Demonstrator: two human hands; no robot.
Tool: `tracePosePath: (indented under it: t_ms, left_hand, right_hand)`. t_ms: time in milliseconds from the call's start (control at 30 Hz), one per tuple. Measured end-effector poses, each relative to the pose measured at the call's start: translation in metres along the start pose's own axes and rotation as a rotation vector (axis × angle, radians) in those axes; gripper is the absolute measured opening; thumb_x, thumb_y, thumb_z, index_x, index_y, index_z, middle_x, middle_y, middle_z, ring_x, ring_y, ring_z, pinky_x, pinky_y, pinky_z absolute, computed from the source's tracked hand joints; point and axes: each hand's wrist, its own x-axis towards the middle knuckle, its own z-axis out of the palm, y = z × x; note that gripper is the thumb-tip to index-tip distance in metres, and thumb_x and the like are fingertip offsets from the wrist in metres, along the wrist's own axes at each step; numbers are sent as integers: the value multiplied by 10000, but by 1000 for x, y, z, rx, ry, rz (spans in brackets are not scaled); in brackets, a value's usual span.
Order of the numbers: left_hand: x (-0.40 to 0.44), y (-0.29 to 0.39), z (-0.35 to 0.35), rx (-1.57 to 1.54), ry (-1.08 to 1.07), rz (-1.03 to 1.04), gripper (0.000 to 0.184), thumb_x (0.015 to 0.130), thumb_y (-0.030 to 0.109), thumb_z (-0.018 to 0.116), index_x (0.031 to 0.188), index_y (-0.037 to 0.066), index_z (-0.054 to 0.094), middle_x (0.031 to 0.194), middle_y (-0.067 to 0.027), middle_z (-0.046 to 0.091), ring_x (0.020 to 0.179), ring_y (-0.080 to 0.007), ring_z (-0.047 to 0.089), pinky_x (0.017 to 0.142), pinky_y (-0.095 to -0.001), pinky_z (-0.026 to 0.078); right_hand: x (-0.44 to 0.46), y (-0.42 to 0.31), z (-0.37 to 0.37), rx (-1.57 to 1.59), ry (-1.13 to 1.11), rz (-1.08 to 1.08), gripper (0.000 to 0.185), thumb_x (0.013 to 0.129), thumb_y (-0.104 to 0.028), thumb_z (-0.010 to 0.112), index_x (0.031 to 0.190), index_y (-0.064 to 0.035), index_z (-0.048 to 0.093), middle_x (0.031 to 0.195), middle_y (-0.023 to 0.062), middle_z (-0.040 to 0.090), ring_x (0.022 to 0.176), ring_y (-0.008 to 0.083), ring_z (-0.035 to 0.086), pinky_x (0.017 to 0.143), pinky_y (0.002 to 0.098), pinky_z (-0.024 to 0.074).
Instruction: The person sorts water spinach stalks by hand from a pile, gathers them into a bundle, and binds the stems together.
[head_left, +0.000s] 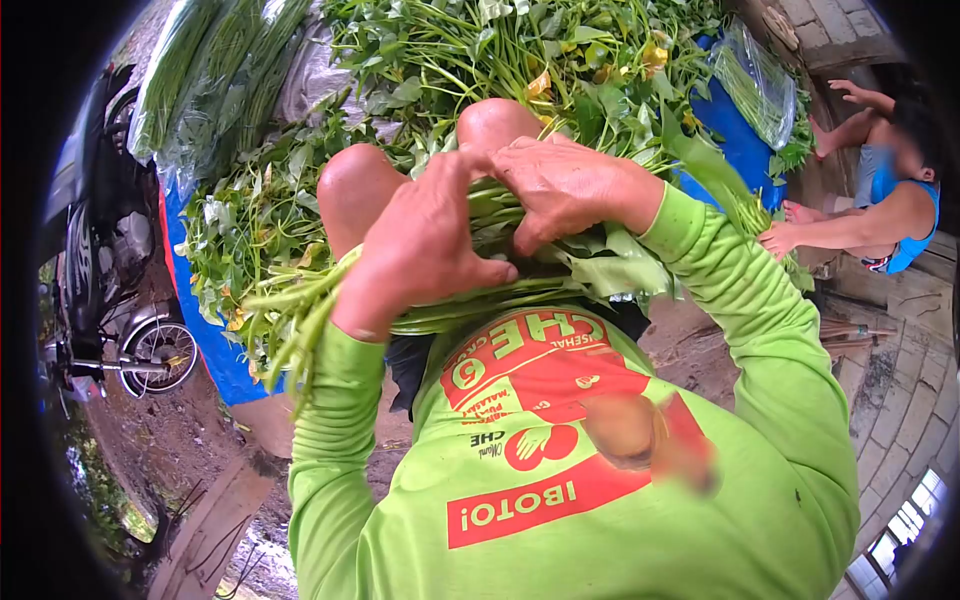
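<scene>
A thick bundle of leafy green stems lies across my lap, its cut ends sticking out at the left and its leaves at the right. Around its left part my left hand is curled, thumb stretched along the stems and fingertips out of sight. My right hand grips the bundle from above, right of centre, with its thumb pointing down. The two hands nearly meet at the top. Beyond my knees spreads a large heap of loose leafy greens.
Plastic-wrapped green bundles lie at the top left, another wrapped bundle at the top right. Blue sheeting shows under the heap. A motorcycle stands at the left. Another person sits at the right, one hand near the greens.
</scene>
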Motion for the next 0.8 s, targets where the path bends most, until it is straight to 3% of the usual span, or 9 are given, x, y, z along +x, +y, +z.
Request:
tracePosePath:
  t_ms: [67,167,200,367,400,500,600,700,800]
  left_hand:
    - [-1,-15,-31,-371,-135,-42,1250,712,495,1021,1635,5,336,1549,-284,546,1425,-368,576,1194,-410,449]
    - [-2,-19,-51,-1028,174,-425,1059,825,455,965,1614,-20,442,1505,-233,591,1369,-294,591,1154,-361,466]
    - [-6,-33,-48,-942,113,-437,1024,837,451,957,1600,-22,463,1486,-230,603,1357,-282,595,1136,-358,476]
    - [-24,-50,-32,-662,-159,-265,965,827,427,968,1550,-33,526,1331,-174,682,1255,-244,638,1044,-365,526]
    - [-18,-47,-31,-388,-219,-221,994,773,382,1001,1546,-28,530,1314,-187,708,1239,-294,674,1044,-398,538]
    - [-16,-26,-26,42,-312,-235,999,747,286,1004,1567,-14,518,1472,-196,652,1454,-315,569,1194,-418,460]
    - [-32,-14,-39,-151,-193,-143,830,818,286,966,1484,-17,573,1444,-180,667,1460,-294,566,1202,-407,450]
    - [-38,-52,-26,-768,-36,-289,733,884,265,924,1480,10,582,1449,-156,662,1457,-264,564,1209,-395,437]
    - [-35,-39,-32,-468,-88,-217,774,876,226,926,1535,56,557,1395,-172,674,1329,-243,634,1130,-361,493]
  right_hand:
    - [-7,-7,6,-35,88,6,962,748,-308,903,1564,-32,476,1358,180,653,1348,380,580,1066,521,461]
    - [-17,1,36,-212,302,-96,839,765,-313,904,1476,-47,549,1308,161,660,1286,352,599,1021,528,467]
    - [-18,2,43,-227,445,-143,809,748,-241,918,1453,-62,564,1260,118,651,1243,317,612,1002,516,467]
    - [-19,-3,42,-223,462,-154,843,727,-218,922,1469,-69,552,1254,104,648,1237,311,616,995,502,461]
    - [-21,-5,38,-233,458,-159,848,728,-221,922,1474,-67,550,1262,109,645,1241,315,615,998,504,461]
    - [-23,2,42,-228,430,-169,855,743,-234,912,1494,-62,541,1300,127,633,1261,329,606,1012,516,462]
    - [-18,6,38,-187,364,-158,857,767,-257,890,1520,-63,529,1347,150,618,1285,344,594,1031,528,461]
    - [-13,7,35,-154,323,-152,858,782,-273,872,1540,-71,522,1373,166,612,1299,353,587,1051,532,458]
    - [-11,5,28,-126,258,-124,874,782,-289,870,1552,-75,518,1389,175,609,1307,361,583,1072,540,454]
